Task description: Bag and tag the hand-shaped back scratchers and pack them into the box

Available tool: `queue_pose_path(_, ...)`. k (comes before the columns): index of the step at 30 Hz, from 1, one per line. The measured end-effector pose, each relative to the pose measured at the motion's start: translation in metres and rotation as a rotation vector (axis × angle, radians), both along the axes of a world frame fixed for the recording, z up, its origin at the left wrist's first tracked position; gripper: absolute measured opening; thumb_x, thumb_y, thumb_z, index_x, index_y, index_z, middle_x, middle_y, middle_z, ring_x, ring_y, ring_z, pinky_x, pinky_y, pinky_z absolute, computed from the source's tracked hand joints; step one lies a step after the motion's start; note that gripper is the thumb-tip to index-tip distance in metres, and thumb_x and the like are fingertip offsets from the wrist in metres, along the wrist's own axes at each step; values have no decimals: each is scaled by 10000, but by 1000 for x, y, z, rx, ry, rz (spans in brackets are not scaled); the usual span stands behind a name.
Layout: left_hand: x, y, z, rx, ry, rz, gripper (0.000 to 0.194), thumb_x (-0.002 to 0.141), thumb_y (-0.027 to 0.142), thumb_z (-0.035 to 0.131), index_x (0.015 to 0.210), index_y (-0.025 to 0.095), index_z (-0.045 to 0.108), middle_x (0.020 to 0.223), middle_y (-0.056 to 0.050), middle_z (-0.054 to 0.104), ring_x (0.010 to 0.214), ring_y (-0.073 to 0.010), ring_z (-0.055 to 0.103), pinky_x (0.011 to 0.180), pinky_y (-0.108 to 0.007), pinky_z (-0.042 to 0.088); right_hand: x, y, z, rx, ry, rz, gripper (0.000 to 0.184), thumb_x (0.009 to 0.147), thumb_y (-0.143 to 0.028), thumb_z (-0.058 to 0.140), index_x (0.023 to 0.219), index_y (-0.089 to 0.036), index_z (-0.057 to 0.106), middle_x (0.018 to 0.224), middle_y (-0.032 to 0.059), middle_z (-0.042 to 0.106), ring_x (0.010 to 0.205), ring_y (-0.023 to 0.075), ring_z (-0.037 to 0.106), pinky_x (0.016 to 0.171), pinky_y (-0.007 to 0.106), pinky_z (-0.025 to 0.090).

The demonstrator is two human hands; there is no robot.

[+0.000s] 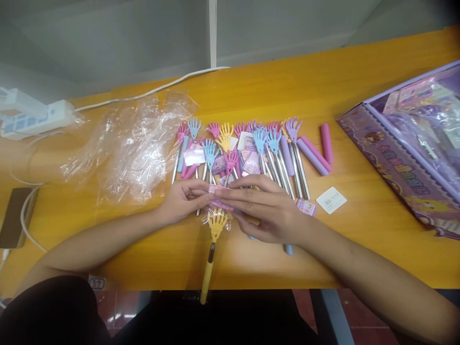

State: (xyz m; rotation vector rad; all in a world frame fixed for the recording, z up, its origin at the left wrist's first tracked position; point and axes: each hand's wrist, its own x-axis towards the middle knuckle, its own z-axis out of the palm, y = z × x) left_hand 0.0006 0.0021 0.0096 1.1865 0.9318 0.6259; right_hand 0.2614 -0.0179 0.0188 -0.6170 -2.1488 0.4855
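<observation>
A yellow hand-shaped back scratcher (216, 227) lies in a clear plastic bag, its handle pointing toward me over the table's front edge. At the bag's top end is a pink printed card (220, 197). My left hand (189, 199) pinches the card's left side. Across its right side, the fingers of my right hand (268, 208) are closed on the same card. Just beyond my hands are several back scratchers, among them a pink one (230, 163), a blue one (209, 151) and a purple one (293, 129). My fingers hide part of the card.
Clear plastic bags (140, 148) are heaped at the left. A purple printed box (398, 163) with bagged items stands at the right. Coloured tubes (326, 143) and a white card (331, 200) lie near it. A power strip (39, 117) and white cable sit far left.
</observation>
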Motion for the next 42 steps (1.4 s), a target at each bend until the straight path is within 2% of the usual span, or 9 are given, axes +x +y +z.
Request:
queue_pose_path(6,-1,0,-1,-8,-32,14,361,878,457,867,991,121,798,736,-57,786,602,-137,710,564,-214,551,1,-1,3,15,-42,-8,635,899,-113,752,1506,-248,627,1330,49,792,1206,276,711,962,483,641)
queue_pose_path(12,-1,1,-5,-94,-118,26,332,851,395,909,1014,123,812,828,-68,824,726,-139,767,691,-202,598,3,-1,4,70,-91,1,525,916,-137,764,1427,-226,684,1320,50,796,1203,272,711,946,477,640)
queue_pose_path(21,-1,0,-12,-168,-170,106,339,839,377,920,1020,113,807,868,-89,826,759,-166,781,754,-252,633,3,-7,-1,155,-136,79,476,934,-200,766,1405,-237,704,1344,42,784,1332,250,696,1129,514,585)
queue_pose_path(26,0,1,-10,-176,-190,137,334,825,362,928,1021,118,812,904,-92,829,782,-172,785,762,-255,628,4,-6,1,234,-167,48,396,980,-227,718,1375,-255,716,1365,33,776,1314,230,722,1145,490,572)
queue_pose_path(29,0,1,-9,-188,-228,114,333,844,352,916,1049,113,808,889,-95,833,772,-162,791,760,-235,625,3,-6,2,237,-158,52,410,988,-258,725,1390,-187,692,1319,64,796,1310,229,725,1137,458,573)
queue_pose_path(34,-1,1,-11,-149,-214,62,362,854,388,908,1066,114,802,878,-100,838,765,-164,802,739,-219,633,3,-10,4,81,23,91,468,1031,-243,629,1493,-184,583,1203,74,830,1170,216,777,1058,453,602)
queue_pose_path(37,-3,2,-11,-96,-175,22,372,868,411,894,1069,115,794,872,-101,842,762,-175,811,718,-224,641,5,-13,8,-36,226,-109,373,1046,-208,536,1403,-254,637,1055,67,821,940,227,769,862,446,618)
queue_pose_path(40,-4,2,-8,-37,-137,-28,296,915,368,854,1068,124,783,883,-97,851,762,-165,816,717,-210,641,5,-13,8,-199,300,-353,200,1068,-225,531,1139,-257,715,877,56,725,773,204,667,683,380,539)
queue_pose_path(42,-4,2,-6,-4,-132,-46,258,939,349,830,1063,129,775,891,-92,855,766,-155,819,721,-195,640,4,-13,7,-337,293,-387,184,1086,-264,541,1002,-233,702,822,42,665,696,172,615,612,342,487)
